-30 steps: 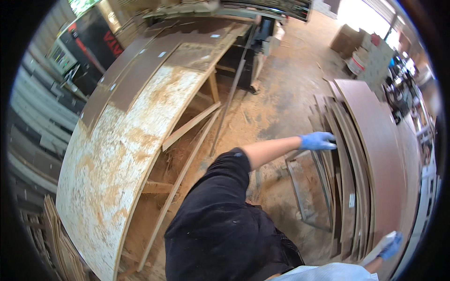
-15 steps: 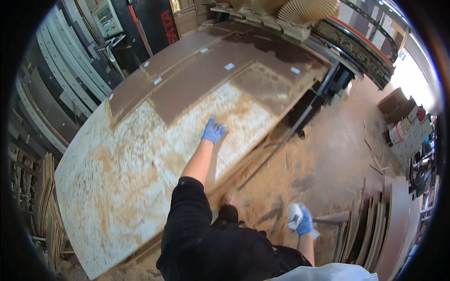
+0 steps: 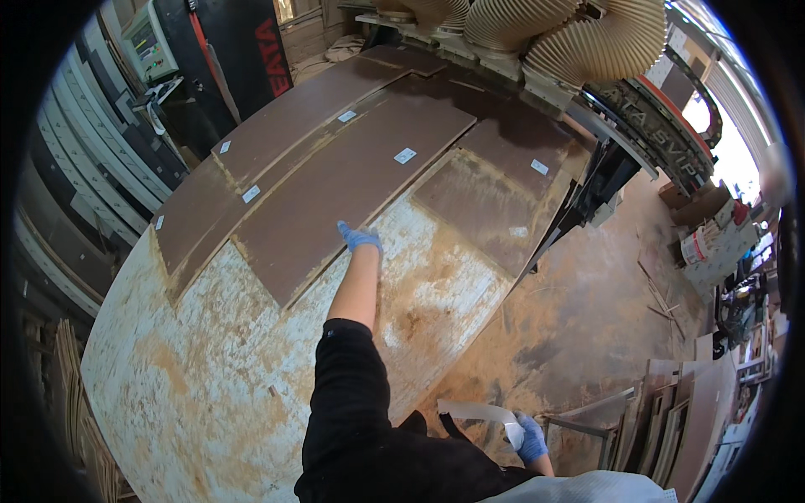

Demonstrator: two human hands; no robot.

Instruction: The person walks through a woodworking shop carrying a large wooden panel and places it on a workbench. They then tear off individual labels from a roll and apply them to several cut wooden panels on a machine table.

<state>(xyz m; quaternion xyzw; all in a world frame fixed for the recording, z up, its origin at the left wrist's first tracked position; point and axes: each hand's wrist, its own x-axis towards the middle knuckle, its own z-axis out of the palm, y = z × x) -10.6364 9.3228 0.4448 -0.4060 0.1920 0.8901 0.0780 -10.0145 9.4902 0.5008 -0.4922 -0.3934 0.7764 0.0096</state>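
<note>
My left hand (image 3: 362, 238), in a blue glove, is at the near edge of a long brown panel (image 3: 335, 197). Its thumb lies on the panel's top face; the other fingers are mostly hidden at the edge and look curled round it. Low on the right, my blue-gloved right hand (image 3: 530, 438) is closed round a white roll or bundle, from which a whitish strip (image 3: 480, 411) trails to the left. Small white labels, such as one label (image 3: 405, 156), are stuck on the panels. A smaller dusty panel (image 3: 478, 205) lies beside the long one.
The panels lie on a worn, sawdust-strewn white table (image 3: 210, 369). Ribbed hoses (image 3: 595, 42) and a machine gantry (image 3: 654, 126) stand over its far end. Boards (image 3: 671, 419) lean at lower right; strips (image 3: 92, 151) stand at left. Sawdust covers the floor (image 3: 553, 310).
My left hand has gone from over the dusty table to the long panel's edge and closed on it. In my right hand, the white strip now hangs out long. My view has shifted.
</note>
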